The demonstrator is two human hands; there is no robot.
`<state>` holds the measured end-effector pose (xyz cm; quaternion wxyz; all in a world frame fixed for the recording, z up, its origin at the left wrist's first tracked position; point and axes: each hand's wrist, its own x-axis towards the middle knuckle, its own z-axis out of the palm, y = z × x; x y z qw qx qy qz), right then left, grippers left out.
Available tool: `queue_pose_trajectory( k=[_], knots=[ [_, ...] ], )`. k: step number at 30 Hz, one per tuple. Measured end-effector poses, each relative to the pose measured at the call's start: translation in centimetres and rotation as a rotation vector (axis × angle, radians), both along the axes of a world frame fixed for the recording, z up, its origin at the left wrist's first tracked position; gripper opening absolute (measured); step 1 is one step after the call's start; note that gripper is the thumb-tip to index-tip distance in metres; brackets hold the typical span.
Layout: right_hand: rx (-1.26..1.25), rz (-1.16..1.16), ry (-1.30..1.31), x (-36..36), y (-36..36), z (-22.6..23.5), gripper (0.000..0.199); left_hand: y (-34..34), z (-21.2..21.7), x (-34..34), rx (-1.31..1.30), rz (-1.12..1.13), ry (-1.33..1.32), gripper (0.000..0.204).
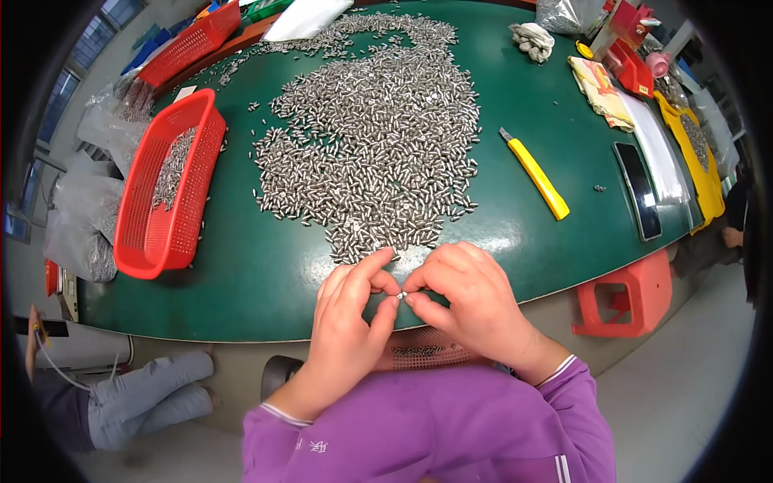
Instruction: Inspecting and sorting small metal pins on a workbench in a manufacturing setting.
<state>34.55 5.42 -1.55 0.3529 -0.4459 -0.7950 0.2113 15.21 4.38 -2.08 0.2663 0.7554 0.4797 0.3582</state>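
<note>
My left hand [350, 322] and my right hand [471, 302] meet at the near edge of the green table [241, 274]. Together their fingertips pinch one small metal piece [400, 296]. Just beyond the fingers lies a large heap of small silvery metal pieces [378, 145], spread over the middle of the table. Both purple sleeves come in from the lower edge.
A red mesh basket [169, 189] with some metal pieces stands at the left, another red basket [193, 40] behind it. A yellow utility knife [535, 173], a dark phone [640, 189], gloves [533, 39] and cloths lie at the right. A red stool [624, 294] stands below the table; another person's legs [145, 394] at lower left.
</note>
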Motion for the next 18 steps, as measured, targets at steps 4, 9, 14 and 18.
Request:
queue_pose_trajectory(
  k=[4, 9, 14, 18],
  knots=[
    [0.018, 0.002, -0.025, -0.2, -0.1, 0.1, 0.011, 0.0, -0.2, -0.1, -0.021, -0.005, -0.013, 0.056],
    [-0.036, 0.130, -0.090, 1.8, -1.4, 0.8, 0.011, 0.1, -0.3, 0.1, -0.012, 0.001, -0.009, 0.054],
    [-0.070, 0.052, -0.077, 4.6, -1.7, 3.0, 0.017, -0.3, -0.4, -0.3, 0.003, 0.033, -0.024, 0.055],
    [0.245, -0.618, -0.275, 7.4, 0.5, 2.6, 0.031, -0.3, 0.3, -0.2, 0.053, 0.036, 0.041, 0.059]
  ],
)
